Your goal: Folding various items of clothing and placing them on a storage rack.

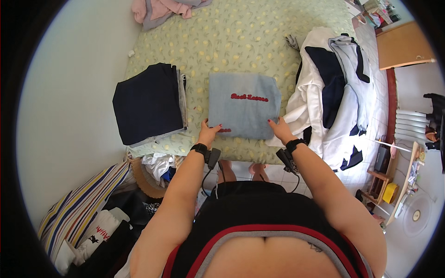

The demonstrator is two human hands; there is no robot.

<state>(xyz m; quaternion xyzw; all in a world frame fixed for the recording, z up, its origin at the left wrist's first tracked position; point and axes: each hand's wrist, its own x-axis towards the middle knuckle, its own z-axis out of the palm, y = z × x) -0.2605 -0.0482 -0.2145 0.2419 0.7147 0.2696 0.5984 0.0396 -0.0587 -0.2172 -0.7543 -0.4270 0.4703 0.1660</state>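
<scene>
A folded light-blue denim garment [243, 114] with red raised lettering lies flat on the bed in front of me. My left hand [208, 133] is at its near left corner, thumb on top and fingers along the side. At the near right corner, my right hand [282, 130] takes hold with its thumb over the cloth. The undersides of both corners are hidden. Left of the denim sits a stack of folded clothes, with a dark navy garment [147, 104] on top. Black straps with small devices circle both wrists.
The bed [243, 41] has a green lemon-print sheet. Loose white, navy and grey clothes [320, 87] are heaped at the right, close to my right hand. A pink and grey cloth [167, 12] lies at the far left. Below the bed's edge stands a basket [146, 179] holding clothes.
</scene>
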